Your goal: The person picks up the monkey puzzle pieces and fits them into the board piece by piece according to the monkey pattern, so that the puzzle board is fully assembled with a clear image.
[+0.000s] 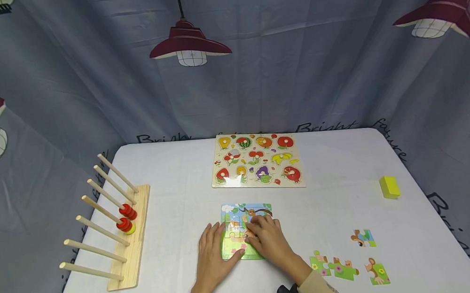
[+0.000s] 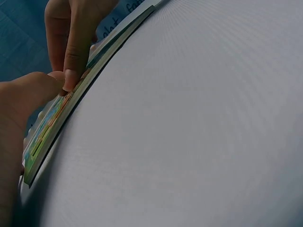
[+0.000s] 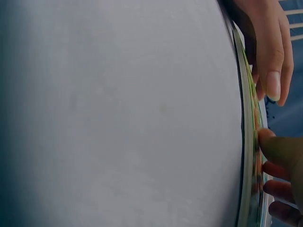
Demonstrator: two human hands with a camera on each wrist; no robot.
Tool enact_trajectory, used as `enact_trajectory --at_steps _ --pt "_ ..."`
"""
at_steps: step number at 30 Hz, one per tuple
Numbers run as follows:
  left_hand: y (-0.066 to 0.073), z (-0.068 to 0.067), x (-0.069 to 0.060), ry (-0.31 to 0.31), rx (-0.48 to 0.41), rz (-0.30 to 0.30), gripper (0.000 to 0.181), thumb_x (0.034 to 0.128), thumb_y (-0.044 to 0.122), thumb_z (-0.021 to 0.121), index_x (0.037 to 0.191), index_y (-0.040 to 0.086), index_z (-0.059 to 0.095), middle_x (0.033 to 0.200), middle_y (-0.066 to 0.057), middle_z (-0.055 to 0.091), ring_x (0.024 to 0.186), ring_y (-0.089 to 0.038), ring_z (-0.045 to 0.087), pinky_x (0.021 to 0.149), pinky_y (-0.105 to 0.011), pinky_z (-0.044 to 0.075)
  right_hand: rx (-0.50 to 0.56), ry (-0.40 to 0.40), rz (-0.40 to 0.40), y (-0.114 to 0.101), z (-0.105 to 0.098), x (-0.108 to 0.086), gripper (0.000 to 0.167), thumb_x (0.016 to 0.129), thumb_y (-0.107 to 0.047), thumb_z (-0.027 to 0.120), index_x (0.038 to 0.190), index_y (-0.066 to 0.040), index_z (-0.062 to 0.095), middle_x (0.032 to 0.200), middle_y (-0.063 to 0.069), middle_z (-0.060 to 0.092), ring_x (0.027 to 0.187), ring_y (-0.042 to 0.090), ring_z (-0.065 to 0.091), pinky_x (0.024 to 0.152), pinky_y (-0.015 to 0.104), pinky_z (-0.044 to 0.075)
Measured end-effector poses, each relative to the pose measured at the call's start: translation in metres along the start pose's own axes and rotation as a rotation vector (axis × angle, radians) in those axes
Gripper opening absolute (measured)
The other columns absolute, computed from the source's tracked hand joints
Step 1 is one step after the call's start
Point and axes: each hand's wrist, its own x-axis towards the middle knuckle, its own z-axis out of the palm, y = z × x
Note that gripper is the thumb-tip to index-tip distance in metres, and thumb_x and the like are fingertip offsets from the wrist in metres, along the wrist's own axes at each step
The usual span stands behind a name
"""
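Note:
A jigsaw puzzle (image 1: 233, 247) in a thin tray lies near the front middle of the table, partly filled with pieces showing a cartoon animal. My left hand (image 1: 213, 252) rests along its left side, fingers extended and the thumb at the lower edge. Over the puzzle's right part, my right hand (image 1: 271, 241) presses with thumb and fingertips, covering some pieces. The right thumb (image 3: 268, 140) touches the puzzle in the right wrist view. In the left wrist view the tray's edge (image 2: 42, 163) shows side-on beneath both hands.
Several loose jigsaw pieces (image 1: 343, 269) lie at the right front, below a yellow block (image 1: 389, 187). A wooden fruit board (image 1: 259, 184) lies behind the puzzle. On the left stands a peg rack (image 1: 133, 264) with red and yellow rings (image 1: 125, 225).

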Motion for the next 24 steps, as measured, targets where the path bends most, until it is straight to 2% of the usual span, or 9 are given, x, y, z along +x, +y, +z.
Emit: enact_trajectory --at_steps 5,12,18,24 --pt "0.0 -0.001 0.001 0.004 0.004 0.0 0.082 0.0703 0.059 0.065 0.134 0.012 0.042 0.133 -0.01 0.046 0.13 -0.032 0.033 0.106 -0.046 0.026 -0.017 -0.007 0.001 -0.003 0.0 -0.002 0.041 0.079 -0.033 0.067 0.113 -0.01 0.064 0.114 0.003 0.058 0.101 0.019 0.047 0.078 0.034 0.036" --pt "-0.001 0.0 0.001 0.012 0.005 0.003 0.08 0.0712 0.059 0.064 0.133 0.012 0.043 0.132 -0.011 0.046 0.129 -0.033 0.033 0.104 -0.048 0.028 -0.03 0.003 0.013 -0.004 0.003 -0.004 0.04 0.082 -0.033 0.065 0.115 -0.011 0.063 0.11 0.002 0.056 0.096 0.018 0.045 0.076 0.032 0.034" --pt "-0.001 0.001 -0.001 0.007 -0.012 -0.003 0.08 0.0707 0.057 0.066 0.133 0.013 0.044 0.133 -0.011 0.046 0.129 -0.033 0.033 0.104 -0.049 0.029 0.006 0.059 0.029 -0.004 -0.001 -0.01 0.035 0.082 -0.03 0.065 0.112 -0.011 0.065 0.108 0.004 0.058 0.097 0.02 0.046 0.078 0.036 0.036" --pt "0.0 0.002 0.0 0.028 -0.01 0.009 0.079 0.0698 0.056 0.067 0.131 0.012 0.046 0.132 -0.011 0.046 0.128 -0.034 0.034 0.103 -0.05 0.029 0.059 0.121 0.125 0.013 -0.017 -0.022 0.029 0.081 -0.024 0.066 0.106 -0.01 0.067 0.112 0.007 0.058 0.106 0.023 0.047 0.086 0.04 0.035"
